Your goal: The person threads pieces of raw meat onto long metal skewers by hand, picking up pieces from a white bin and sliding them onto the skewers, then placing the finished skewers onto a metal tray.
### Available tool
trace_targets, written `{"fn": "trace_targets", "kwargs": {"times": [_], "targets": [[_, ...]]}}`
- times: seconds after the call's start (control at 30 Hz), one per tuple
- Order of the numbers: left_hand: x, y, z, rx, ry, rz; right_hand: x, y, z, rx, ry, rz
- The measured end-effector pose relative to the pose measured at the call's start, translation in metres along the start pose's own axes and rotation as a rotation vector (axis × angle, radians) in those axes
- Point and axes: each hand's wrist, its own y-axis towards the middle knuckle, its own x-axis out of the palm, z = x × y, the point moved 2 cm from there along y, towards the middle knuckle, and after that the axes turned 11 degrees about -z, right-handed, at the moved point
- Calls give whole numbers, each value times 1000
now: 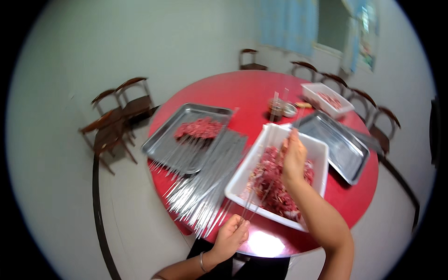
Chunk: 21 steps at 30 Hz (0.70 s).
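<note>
My left hand (231,233) grips the lower ends of a few thin metal skewers (252,204) at the table's near edge. The skewers slant up over a white plastic tub (324,164) of raw cut meat (274,185). Above the meat is my right hand (295,154), beside the skewers; its fingers are blurred, and what they hold cannot be made out. Left of the tub lies a large pile of bare metal skewers (203,185). Skewers loaded with meat (199,128) rest on a metal tray (161,140), their bare ends pointing towards me.
An empty-looking metal tray (336,143) lies right of the tub on the round red table (224,87). Behind it stands a smaller white tub (308,91) with meat. Jars (275,108) and a small bowl (289,110) stand beyond the large tub. Wooden chairs (134,101) surround the table.
</note>
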Motion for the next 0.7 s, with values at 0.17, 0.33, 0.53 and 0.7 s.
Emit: {"fn": "trace_targets", "kwargs": {"times": [0.17, 0.33, 0.53, 0.7], "targets": [[-33, -26, 22, 7, -110, 125, 13, -6, 1, 145, -129, -158], [-100, -26, 93, 190, 374, 356, -8, 11, 17, 66, -471, -297], [-209, 18, 154, 263, 1017, 478, -9, 14, 31, -22, -822, -404], [-246, 48, 168, 125, 1357, 618, -14, 12, 22, -62, -976, -454]]}}
